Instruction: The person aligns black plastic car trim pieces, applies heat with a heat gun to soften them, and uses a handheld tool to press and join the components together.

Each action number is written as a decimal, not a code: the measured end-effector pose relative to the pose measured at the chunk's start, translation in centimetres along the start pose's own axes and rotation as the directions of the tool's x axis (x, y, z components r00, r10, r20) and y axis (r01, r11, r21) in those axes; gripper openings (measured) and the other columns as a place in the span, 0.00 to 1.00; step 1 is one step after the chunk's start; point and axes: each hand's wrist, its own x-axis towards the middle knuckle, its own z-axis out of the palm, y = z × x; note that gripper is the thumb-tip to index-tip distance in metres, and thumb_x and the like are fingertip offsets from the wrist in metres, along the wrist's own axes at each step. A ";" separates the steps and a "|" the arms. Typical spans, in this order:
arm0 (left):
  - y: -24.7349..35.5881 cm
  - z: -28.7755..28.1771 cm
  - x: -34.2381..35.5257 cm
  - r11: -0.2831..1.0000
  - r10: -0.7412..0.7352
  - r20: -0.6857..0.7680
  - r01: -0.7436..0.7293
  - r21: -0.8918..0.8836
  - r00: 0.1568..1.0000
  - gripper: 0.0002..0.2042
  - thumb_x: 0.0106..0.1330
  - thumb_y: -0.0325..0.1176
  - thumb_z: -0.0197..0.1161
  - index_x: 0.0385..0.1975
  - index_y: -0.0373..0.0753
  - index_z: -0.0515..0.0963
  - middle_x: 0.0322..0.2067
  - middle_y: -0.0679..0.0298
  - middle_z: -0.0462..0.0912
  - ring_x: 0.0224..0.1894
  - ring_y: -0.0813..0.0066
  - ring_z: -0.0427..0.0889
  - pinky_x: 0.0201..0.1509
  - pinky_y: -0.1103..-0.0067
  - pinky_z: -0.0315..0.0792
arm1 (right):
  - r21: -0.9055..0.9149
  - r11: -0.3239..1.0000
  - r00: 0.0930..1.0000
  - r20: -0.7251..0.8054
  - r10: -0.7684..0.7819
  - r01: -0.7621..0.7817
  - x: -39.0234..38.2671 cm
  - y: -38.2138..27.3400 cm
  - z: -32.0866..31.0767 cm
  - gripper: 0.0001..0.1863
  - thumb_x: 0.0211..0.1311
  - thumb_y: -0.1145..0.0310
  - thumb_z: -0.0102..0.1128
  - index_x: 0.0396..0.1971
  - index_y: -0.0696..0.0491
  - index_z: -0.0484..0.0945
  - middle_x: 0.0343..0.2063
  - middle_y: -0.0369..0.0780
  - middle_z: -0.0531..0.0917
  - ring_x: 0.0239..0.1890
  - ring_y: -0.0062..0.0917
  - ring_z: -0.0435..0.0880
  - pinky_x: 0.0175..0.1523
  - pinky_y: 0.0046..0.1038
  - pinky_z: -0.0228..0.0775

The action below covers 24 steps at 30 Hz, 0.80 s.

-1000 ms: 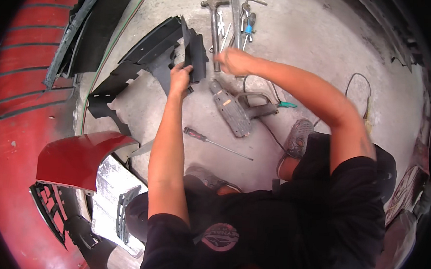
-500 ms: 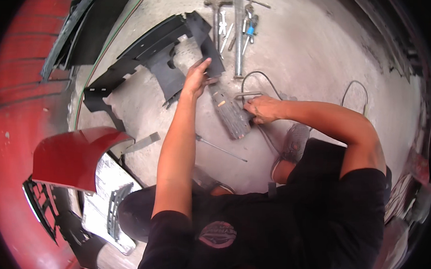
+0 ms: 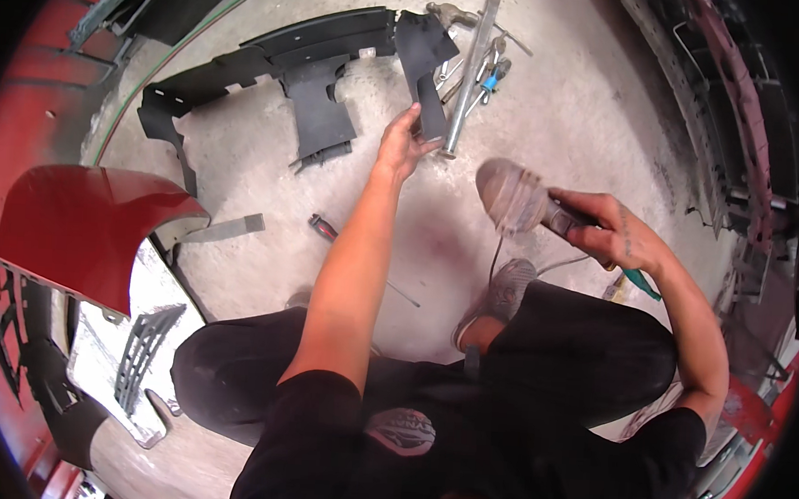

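My left hand (image 3: 400, 146) grips the lower right end of a long, curved black plastic panel (image 3: 321, 114) that lies on the floor ahead. Some of its fingers are behind the edge. Out to the right, my right hand (image 3: 613, 229) is closed around the dark handle of a tool with a rounded, brownish-grey head (image 3: 512, 197). Motion blurs the head, and its exact kind is unclear. A thin cord (image 3: 566, 264) shows below it. Between my arms and shoes lies a screwdriver (image 3: 324, 228) with a red and black handle.
A metal bar (image 3: 471, 77), a hammer (image 3: 452, 16) and a blue-handled tool (image 3: 493, 77) lie beyond the panel. A red painted body panel (image 3: 93, 229) stands at my left, near a silver sheet (image 3: 122, 361). A green object (image 3: 642, 283) is under my right wrist.
My right hand has lifted the tool off the floor and moved right. The dark, worn block no longer lies between my hands. My left hand stays at the panel's end; the view has shifted.
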 end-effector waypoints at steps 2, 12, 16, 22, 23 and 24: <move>-0.4 -0.1 -0.1 1.000 0.007 -0.006 -0.007 -0.015 1.000 0.24 0.73 0.44 0.59 0.60 0.33 0.69 0.57 0.52 0.75 0.60 0.57 0.76 0.64 0.48 0.71 | 0.038 0.994 0.992 -0.078 -0.098 0.101 0.3 0.1 -0.3 0.36 0.58 0.63 0.57 0.68 0.57 0.69 0.35 0.38 0.81 0.30 0.21 0.78 0.30 0.26 0.71; -2.0 0.5 0.0 0.965 -0.040 -0.010 0.036 -0.259 0.999 0.30 0.75 0.50 0.55 0.68 0.38 0.59 0.63 0.50 0.69 0.60 0.37 0.75 0.62 0.46 0.72 | 0.075 0.912 0.746 -0.604 -0.280 0.403 5.6 -7.3 0.0 0.29 0.67 0.58 0.61 0.63 0.59 0.74 0.27 0.40 0.85 0.25 0.19 0.81 0.30 0.23 0.71; -2.0 2.0 -0.9 0.967 -0.001 0.015 0.005 -0.256 1.000 0.31 0.78 0.52 0.47 0.69 0.33 0.57 0.64 0.44 0.68 0.63 0.37 0.73 0.66 0.46 0.68 | 0.097 0.882 0.711 -0.635 -0.301 0.461 7.8 -8.3 0.3 0.28 0.68 0.59 0.61 0.62 0.60 0.76 0.28 0.39 0.85 0.26 0.19 0.80 0.30 0.23 0.71; -2.7 0.4 -0.1 0.939 0.007 0.093 0.025 -0.342 0.996 0.28 0.78 0.47 0.50 0.69 0.37 0.56 0.64 0.44 0.68 0.63 0.33 0.72 0.64 0.41 0.67 | -0.040 0.872 0.719 -0.548 -0.427 0.488 9.0 -10.8 1.5 0.25 0.70 0.62 0.60 0.62 0.58 0.76 0.23 0.36 0.81 0.23 0.16 0.78 0.27 0.22 0.68; -2.7 0.3 0.0 0.925 0.003 0.136 0.049 -0.376 0.991 0.28 0.76 0.46 0.55 0.70 0.41 0.56 0.63 0.45 0.69 0.61 0.31 0.72 0.60 0.39 0.70 | -0.060 0.879 0.728 -0.535 -0.428 0.473 9.1 -10.9 1.6 0.25 0.70 0.62 0.60 0.63 0.58 0.76 0.22 0.35 0.81 0.22 0.16 0.77 0.26 0.22 0.67; -3.0 0.3 0.1 0.925 0.006 0.137 0.047 -0.377 0.990 0.28 0.76 0.46 0.55 0.70 0.41 0.56 0.63 0.45 0.69 0.61 0.31 0.72 0.60 0.39 0.70 | -0.082 0.903 0.755 -0.520 -0.399 0.421 9.3 -10.8 1.8 0.25 0.70 0.62 0.60 0.63 0.57 0.76 0.22 0.34 0.80 0.21 0.15 0.75 0.24 0.22 0.65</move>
